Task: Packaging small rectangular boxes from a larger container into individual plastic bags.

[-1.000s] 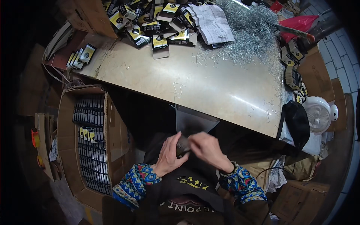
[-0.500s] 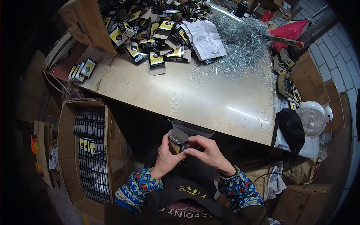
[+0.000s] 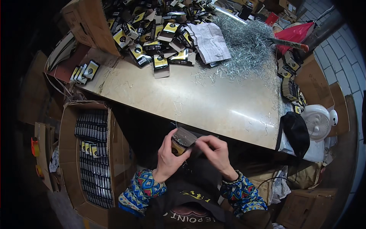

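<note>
In front of my body, below the table's edge, my left hand (image 3: pixel 169 156) is closed around a small black and yellow cardboard box (image 3: pixel 178 148). The box's top is open with a grey flap (image 3: pixel 187 132) raised, and thin shiny metal pieces show inside. My right hand (image 3: pixel 215 150) is at the box's right side, its fingers curled and pinched close to the flap's corner. Motion blurs those fingertips, and whatever is between them does not show. On the table (image 3: pixel 152 95) in front lie a few loose bent wire pieces (image 3: pixel 177 107).
Many small boxes (image 3: pixel 160 61) are heaped at the back, beside a paper sheet (image 3: pixel 209 42) and a pile of metal wire pieces (image 3: pixel 248 45). A carton (image 3: pixel 108 152) with rows of packed boxes stands at left. A white fan (image 3: pixel 317 122) and black cloth bag (image 3: pixel 295 131) are at right.
My right hand has drawn slightly to the right and up from the box, its fingers curling. The left hand keeps its hold, and the box's open top now shows more.
</note>
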`<act>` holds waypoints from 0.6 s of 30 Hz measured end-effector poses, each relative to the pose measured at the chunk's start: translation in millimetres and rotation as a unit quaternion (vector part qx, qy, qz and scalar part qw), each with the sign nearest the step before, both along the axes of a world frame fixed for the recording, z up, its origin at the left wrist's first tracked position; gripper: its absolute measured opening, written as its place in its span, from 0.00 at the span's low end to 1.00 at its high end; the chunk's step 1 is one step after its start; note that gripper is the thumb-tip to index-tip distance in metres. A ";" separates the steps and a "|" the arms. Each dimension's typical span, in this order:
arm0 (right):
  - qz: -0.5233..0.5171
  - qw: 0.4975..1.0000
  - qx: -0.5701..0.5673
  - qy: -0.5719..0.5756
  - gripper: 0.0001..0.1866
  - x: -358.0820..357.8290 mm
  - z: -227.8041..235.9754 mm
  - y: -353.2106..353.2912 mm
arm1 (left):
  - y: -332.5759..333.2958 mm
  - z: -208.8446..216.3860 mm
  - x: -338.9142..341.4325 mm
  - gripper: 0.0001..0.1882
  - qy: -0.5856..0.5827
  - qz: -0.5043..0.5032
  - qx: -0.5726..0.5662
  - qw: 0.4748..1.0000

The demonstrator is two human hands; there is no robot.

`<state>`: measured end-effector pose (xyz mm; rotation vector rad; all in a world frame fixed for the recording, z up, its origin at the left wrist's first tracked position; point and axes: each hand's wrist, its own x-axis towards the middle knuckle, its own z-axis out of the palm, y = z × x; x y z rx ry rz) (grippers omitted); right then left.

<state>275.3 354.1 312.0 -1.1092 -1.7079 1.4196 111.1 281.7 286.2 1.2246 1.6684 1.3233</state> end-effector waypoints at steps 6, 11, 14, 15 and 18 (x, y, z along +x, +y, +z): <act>0.039 0.950 0.306 -0.057 0.13 -25.8 13.7 2.1 | 3.5 0.3 4.9 0.40 0.199 -0.013 0.121 0.972; -0.025 0.984 0.177 0.012 0.04 -23.0 7.9 6.3 | 3.2 4.8 4.0 0.41 0.211 -0.011 0.121 0.970; 0.054 0.968 0.236 -0.071 0.05 -18.6 11.3 13.7 | 3.2 2.8 1.7 0.43 0.221 -0.009 0.111 0.969; 0.054 0.967 0.237 -0.071 0.05 -19.2 14.3 12.8 | 3.9 0.7 2.1 0.43 0.215 -0.004 0.109 0.971; 0.066 0.981 0.182 -0.027 0.06 -15.9 20.3 10.1 | 5.2 1.4 1.3 0.43 0.197 0.007 0.108 0.975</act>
